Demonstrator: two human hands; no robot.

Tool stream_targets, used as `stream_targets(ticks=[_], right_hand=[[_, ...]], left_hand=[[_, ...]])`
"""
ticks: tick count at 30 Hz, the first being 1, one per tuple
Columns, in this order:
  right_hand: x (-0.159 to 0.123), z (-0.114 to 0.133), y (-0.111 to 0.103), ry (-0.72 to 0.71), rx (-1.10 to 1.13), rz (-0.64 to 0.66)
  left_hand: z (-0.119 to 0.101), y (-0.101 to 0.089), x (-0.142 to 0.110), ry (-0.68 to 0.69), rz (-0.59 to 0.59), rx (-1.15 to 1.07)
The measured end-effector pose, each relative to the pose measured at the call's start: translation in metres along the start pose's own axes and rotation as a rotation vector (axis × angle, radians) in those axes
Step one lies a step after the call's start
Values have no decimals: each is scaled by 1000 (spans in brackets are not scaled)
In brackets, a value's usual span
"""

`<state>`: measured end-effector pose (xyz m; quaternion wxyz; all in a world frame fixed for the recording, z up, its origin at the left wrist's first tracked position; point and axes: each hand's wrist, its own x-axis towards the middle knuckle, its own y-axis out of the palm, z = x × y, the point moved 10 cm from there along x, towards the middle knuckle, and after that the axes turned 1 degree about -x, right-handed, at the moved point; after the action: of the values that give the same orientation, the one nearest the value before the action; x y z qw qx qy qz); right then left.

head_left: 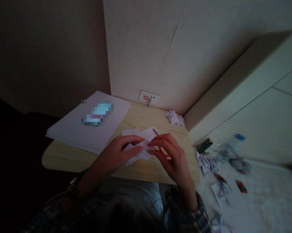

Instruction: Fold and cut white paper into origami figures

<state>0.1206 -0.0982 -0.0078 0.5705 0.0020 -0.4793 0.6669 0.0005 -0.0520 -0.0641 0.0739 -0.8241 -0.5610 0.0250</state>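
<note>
Between my two hands is a small piece of white paper [145, 144], held just above the wooden table [146, 113]. My left hand [121, 149] pinches its left side between thumb and fingers. On the right side, my right hand [169, 152] is closed on the same paper with its fingertips. Several white paper pieces [132, 160] lie on the table under and around my hands. Scissors with a red handle [164, 153] lie partly hidden behind my right hand, their dark blade tip showing above the fingers.
A stack of large white sheets [111, 129] covers the table's left side, with a blurred-out phone [98, 113] on it. Folded paper shapes [175, 119] sit at the back right by the wall socket [148, 97]. Beside the table are more folded papers [206, 163] and a plastic bottle [233, 145].
</note>
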Motion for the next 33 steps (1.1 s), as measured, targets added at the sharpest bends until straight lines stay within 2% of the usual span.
stream_targets(ticks=[4,7,11,17,19,22,28,30,33], right_hand=[[36,-9,-12,-104,10,41],[65,-17,-26,-164,44,18],[95,-33,-47,-163,90,-88],[112,-50,-69,-122,168,-298],[115,-47,-72,-129,176,-342],[119,-41,-67,-146,157,-319],[126,-44,-44,-174,99,-122],[126,-47,-38,-182,81,-55],[128,-52,-37,-163,58,-24]], left_hand=[[-15,-10,33,19,41,7],[-38,-23,57,72,-5,72],[-66,-35,84,126,-91,108],[-83,-35,111,153,-72,-30],[-83,-40,114,149,-91,-67],[-74,-48,115,96,-123,-89],[-43,-49,121,-46,-44,-51],[-37,-51,125,-60,-9,20],[-33,-57,131,-77,6,141]])
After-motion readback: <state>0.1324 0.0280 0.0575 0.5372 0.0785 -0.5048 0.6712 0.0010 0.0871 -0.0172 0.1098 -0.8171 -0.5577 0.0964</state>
